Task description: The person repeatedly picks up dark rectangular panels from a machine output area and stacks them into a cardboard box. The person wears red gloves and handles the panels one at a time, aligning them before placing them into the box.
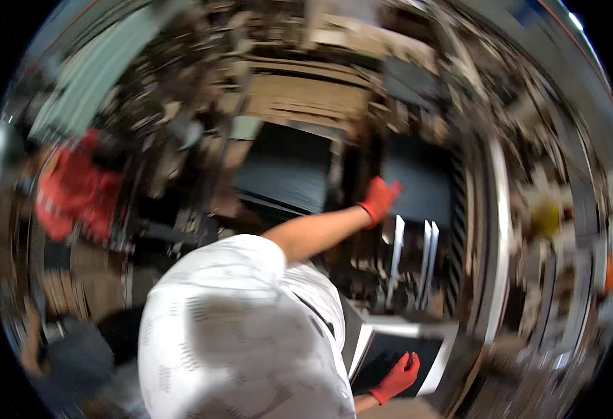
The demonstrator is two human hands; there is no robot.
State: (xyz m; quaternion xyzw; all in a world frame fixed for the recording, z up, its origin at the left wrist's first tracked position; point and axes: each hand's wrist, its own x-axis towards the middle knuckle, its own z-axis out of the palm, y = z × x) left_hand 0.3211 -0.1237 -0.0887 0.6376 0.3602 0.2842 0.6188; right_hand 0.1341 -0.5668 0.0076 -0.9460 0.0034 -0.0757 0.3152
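My left hand [382,197], in a red glove, reaches out at the left edge of a dark flat panel [418,178]. Its fingers look apart, though motion smears them, and whether they touch the panel I cannot tell. Lower down, my right hand [398,379], gloved in red too, lies over a black sheet [390,356] framed by a white border [435,380]. The right fingers are stretched out, with nothing visible gripped in them. Left of my left hand sits a stack of black sheets [285,167].
Upright white strips [395,251] stand below the dark panel. A long pale rail [498,230] runs down its right side. Brown boards [306,98] lie behind the black stack. A person in red [79,188] is at the left, and a person in dark grey [76,356] at lower left.
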